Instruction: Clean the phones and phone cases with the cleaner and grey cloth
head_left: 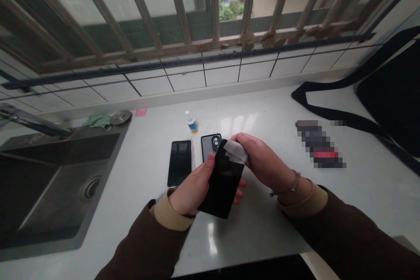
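Observation:
My left hand (193, 186) grips a black phone (223, 190), its thumb on the near edge and its fingertips showing past the right side. A grey cloth (235, 151) with zigzag edges lies over the top corner of that phone. My right hand (259, 155) pinches the cloth against the phone's top end. Behind them on the counter is a dark phone case (207, 144) with a camera cutout, partly covered by the held phone. Left of the case, another phone (179, 163) lies with its dark screen up. A small white spray bottle (190, 122) stands farther back.
A steel sink (49, 188) with a faucet (36, 123) is at the left. A green cloth (98, 120), a metal drain lid (121, 117) and a pink piece (141, 112) lie near its back edge. At right are a black bag with a strap (337, 85) and a blurred-out item (320, 144).

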A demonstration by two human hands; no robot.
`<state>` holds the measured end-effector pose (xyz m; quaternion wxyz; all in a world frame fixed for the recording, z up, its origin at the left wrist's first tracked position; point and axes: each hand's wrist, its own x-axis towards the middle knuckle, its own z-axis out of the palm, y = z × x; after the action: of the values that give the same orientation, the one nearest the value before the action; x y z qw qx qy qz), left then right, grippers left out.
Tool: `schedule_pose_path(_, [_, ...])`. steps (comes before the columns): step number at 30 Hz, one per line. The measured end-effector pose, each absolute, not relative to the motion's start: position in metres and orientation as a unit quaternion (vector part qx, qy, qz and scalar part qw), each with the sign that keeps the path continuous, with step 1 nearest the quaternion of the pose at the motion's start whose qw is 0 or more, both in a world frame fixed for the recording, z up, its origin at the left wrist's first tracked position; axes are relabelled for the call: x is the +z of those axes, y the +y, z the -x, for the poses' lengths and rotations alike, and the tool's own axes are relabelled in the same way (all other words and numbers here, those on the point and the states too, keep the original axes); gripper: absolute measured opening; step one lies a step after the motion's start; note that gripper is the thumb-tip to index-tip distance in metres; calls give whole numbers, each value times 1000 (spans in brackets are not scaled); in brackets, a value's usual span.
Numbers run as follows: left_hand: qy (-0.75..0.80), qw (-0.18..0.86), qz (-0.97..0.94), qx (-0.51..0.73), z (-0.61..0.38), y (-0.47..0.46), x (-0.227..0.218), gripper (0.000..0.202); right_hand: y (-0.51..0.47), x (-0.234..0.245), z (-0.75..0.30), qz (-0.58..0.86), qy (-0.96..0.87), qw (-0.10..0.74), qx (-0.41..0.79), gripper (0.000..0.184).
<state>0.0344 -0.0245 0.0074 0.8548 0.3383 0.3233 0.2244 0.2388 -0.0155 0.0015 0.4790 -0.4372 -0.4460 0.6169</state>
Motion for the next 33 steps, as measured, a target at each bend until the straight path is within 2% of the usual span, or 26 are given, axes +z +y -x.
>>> schedule_pose_path(3, [292,878,-299,234,-35,-24,5,85,-19,6,-237,435,-460,476,611,51])
schedule_pose_path(7, [271,895,-229,269,-37,-20,2,84,-20,4,-236,441,-474,461,608,49])
schedule_pose_path(11, [322,865,-166,348,-41,-15,4,69,-22,-1,-237,461,-539,446,545,49])
schedule_pose_path(14, [346,843,-146,384,-43,-13,9,71,-24,-3,-236,462,-608,423,488,49])
schedule_pose_path(16, [360,837,-141,388,-43,-12,11,73,-25,-3,-235,442,-617,419,498,52])
schedule_pose_path(21, [378,825,-133,399,-42,-11,12,68,-26,-6,-234,404,-597,413,557,81])
schedule_pose_path(29, [367,838,-141,379,-41,-11,7,66,-25,-16,-233,364,-595,422,579,146])
schedule_pose_path(31, [369,838,-140,377,-41,-12,6,62,-24,-18,-234,379,-584,424,579,151])
schedule_pose_path(33, [369,848,-137,355,-42,-13,8,59,-23,-18,-235,402,-556,446,575,148])
